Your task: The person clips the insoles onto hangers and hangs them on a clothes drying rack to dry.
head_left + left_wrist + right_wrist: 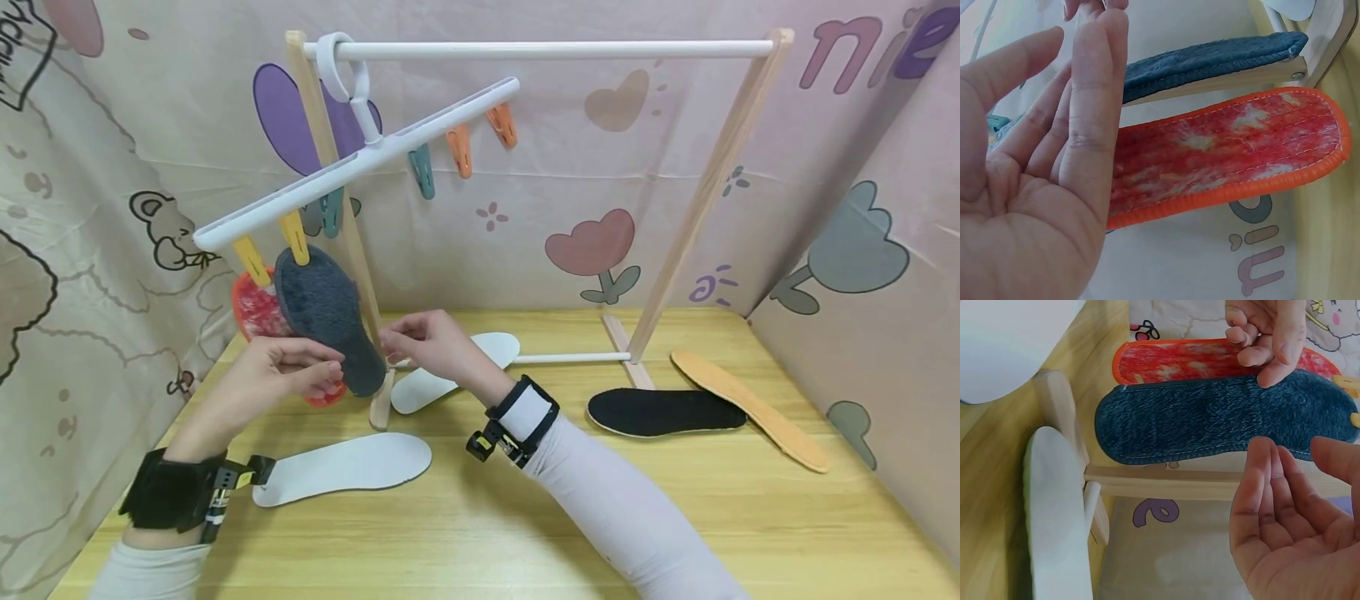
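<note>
Surface (525,517) of pale wood carries a drying rack (705,192); from its tilted clip hanger (360,158) hangs a dark grey insole (326,317), long axis sloping down toward the near right, far left of centre. Left hand (281,375) touches its near edge with loosely bent fingers; right hand (427,342) hovers just right, relaxed, holding nothing. Open room lies right.

A dark grey fleece insole (327,315) hangs toe-down from a yellow clip (296,238) on a tilted white clip hanger (352,165). Its fuzzy face shows, edged with neat stitching. Just behind it hangs a red mottled fleece insole (257,310) with bright orange binding, held by a second yellow clip (251,260). The two insoles overlap, hanging above the counter's (480,517) left side.
</note>
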A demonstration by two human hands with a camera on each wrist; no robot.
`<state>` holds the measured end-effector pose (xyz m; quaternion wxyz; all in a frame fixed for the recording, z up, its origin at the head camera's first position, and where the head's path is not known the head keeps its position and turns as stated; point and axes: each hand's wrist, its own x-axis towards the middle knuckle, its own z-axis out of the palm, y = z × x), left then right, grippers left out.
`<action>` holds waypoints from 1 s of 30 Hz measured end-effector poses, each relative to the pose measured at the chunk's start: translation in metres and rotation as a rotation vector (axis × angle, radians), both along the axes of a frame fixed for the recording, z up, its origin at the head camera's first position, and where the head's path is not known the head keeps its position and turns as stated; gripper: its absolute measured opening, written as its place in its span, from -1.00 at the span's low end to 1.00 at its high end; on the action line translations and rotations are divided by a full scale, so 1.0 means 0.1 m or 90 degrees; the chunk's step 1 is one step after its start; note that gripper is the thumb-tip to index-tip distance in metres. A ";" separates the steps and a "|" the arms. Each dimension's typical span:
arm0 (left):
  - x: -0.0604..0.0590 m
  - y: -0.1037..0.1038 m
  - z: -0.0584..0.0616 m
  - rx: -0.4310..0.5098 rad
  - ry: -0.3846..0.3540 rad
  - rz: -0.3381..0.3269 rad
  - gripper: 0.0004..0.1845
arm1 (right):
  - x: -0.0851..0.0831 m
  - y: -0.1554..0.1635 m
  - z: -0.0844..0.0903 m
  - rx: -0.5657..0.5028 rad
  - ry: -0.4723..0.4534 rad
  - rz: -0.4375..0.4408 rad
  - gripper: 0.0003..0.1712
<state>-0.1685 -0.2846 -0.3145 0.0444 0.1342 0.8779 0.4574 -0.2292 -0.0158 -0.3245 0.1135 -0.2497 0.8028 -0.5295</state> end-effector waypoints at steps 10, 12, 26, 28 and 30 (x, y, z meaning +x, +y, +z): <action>-0.04 0.05 -0.07 0.002 -0.003 -0.045 -0.67 | 0.10 0.10 -0.15 0.016 -0.017 0.041 -0.69; -0.04 0.07 -0.07 -0.004 -0.004 -0.050 -0.67 | 0.13 0.12 -0.17 0.025 -0.013 0.045 -0.68; -0.10 0.19 -0.16 -0.109 0.009 -0.058 -0.72 | 0.34 0.30 -0.33 0.136 0.007 0.075 -0.59; -0.11 0.20 -0.17 -0.117 0.011 -0.063 -0.72 | 0.36 0.32 -0.36 0.142 0.004 0.075 -0.59; -0.12 0.22 -0.19 -0.124 0.012 -0.067 -0.73 | 0.39 0.33 -0.39 0.149 -0.006 0.074 -0.59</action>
